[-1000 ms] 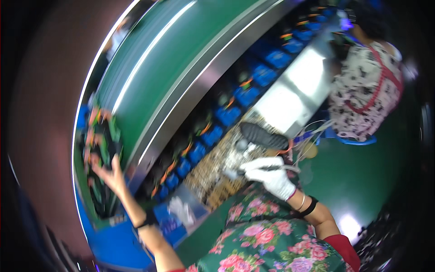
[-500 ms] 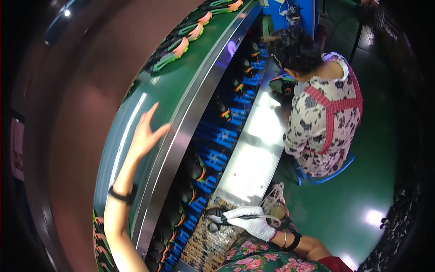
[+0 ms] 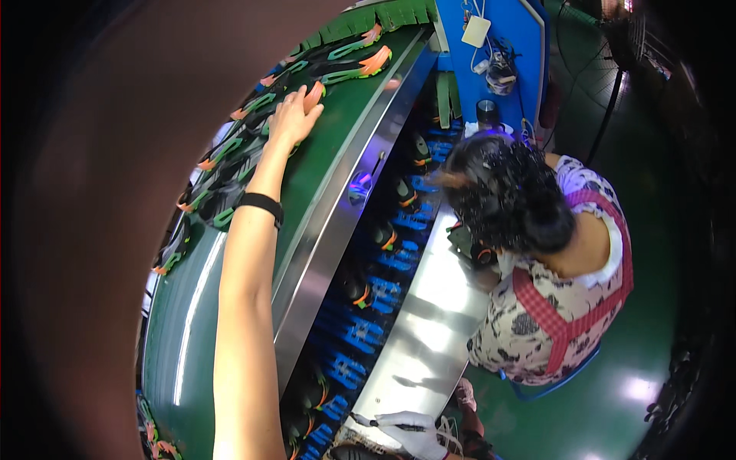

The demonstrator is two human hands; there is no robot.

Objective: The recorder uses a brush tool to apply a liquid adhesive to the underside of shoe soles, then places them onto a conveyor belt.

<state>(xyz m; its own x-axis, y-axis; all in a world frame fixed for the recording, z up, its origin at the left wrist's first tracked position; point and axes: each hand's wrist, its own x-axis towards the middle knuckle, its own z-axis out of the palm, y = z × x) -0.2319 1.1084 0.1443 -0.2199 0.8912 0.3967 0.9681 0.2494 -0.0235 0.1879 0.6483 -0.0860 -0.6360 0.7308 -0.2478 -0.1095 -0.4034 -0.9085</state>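
Observation:
My bare left hand [image 3: 290, 121] reaches far over the green conveyor belt [image 3: 195, 268]. Its fingers and thumb are around the orange end of a black and green shoe sole [image 3: 314, 95], which still lies among other soles. At the lower edge is my right hand [image 3: 414, 431] in a white glove, closed on a slim dark pen-like tool [image 3: 365, 420]. A pale thin tube or cord [image 3: 452, 437] shows beside the glove. Part of a dark shoe piece [image 3: 349, 452] sits below the right hand, mostly cut off by the frame.
A metal rail [image 3: 318, 272] separates the belt from a lower line of blue racks [image 3: 364, 333] carrying dark shoes. Right of it runs a shiny white worktop [image 3: 418, 330]. A co-worker [image 3: 544, 253] in a red-checked apron sits there, a dark shoe piece in front.
My left hand has moved forward along the belt from bare belt to a sole. The view has shifted forward, so my right hand now sits lower. The co-worker leans further forward.

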